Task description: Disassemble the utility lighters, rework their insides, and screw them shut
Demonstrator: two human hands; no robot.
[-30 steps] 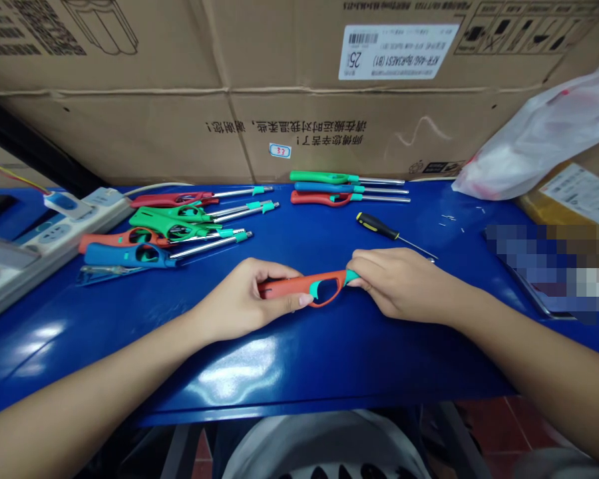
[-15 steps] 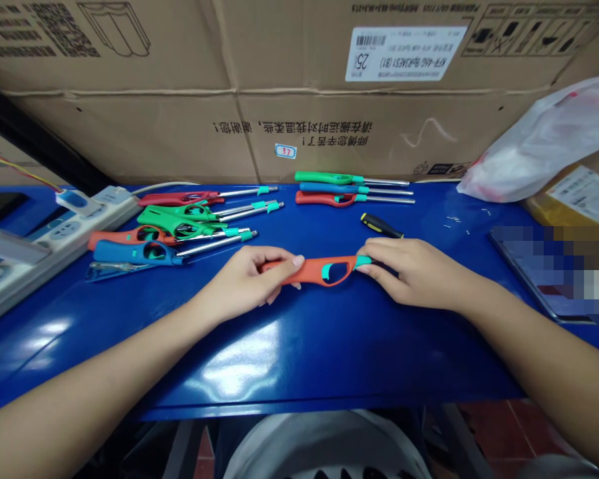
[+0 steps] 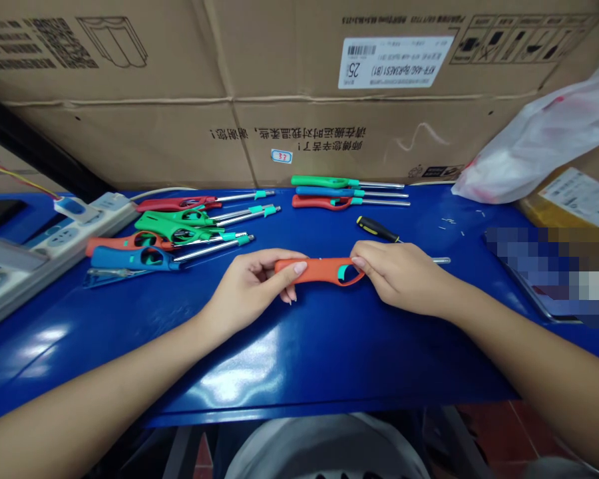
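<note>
Between left hand (image 3: 252, 286) and right hand (image 3: 404, 276), orange lighter (image 3: 319, 271), mid-table.

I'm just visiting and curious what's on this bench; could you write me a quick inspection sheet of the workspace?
Surface: blue table, glossy.
Job's things: orange lighter, held level over the table.
Clutter: pile of lighters at left; three lighters in a row behind; screwdriver; plastic bag at right.
Grippers: left hand and right hand, fingers gripping the lighter's opposite ends.
Cables: power strip at left, white cable behind it.
Surroundings: cardboard boxes behind the table.
</note>
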